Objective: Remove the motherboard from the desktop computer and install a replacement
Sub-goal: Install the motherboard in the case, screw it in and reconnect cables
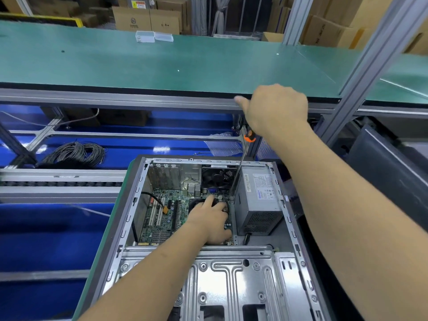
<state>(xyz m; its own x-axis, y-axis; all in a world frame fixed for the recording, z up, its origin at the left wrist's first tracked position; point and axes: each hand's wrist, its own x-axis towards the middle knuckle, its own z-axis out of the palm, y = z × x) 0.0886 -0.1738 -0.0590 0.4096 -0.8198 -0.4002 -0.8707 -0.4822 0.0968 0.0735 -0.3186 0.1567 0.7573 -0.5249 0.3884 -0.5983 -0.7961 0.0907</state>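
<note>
Green motherboard (pixel 162 216) seated in open case (pixel 287 218), left hand (pixel 212 220) spread flat on it, right hand (pixel 275 107) gripping screwdriver (pixel 238 174), tip down beside power supply (pixel 260 200).

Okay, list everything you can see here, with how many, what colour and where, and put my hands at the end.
Open grey metal desktop computer case: one, lying on its side at centre.
Green motherboard: one, inside the case, left part.
Grey box-shaped power supply: one, inside the case, right part.
Black case fan: one, at the case's far wall.
Orange-and-black-handled screwdriver: one, shaft reaching down beside the power supply.
Coiled grey cable bundle: one, on the blue lower shelf, left.
Green workbench surface: one, across the top.
Clear plastic boxes: two, on the workbench's far edge.
Brown cardboard boxes: several, behind the bench.
Left hand: resting on the motherboard.
Right hand: gripping the screwdriver handle.
</note>
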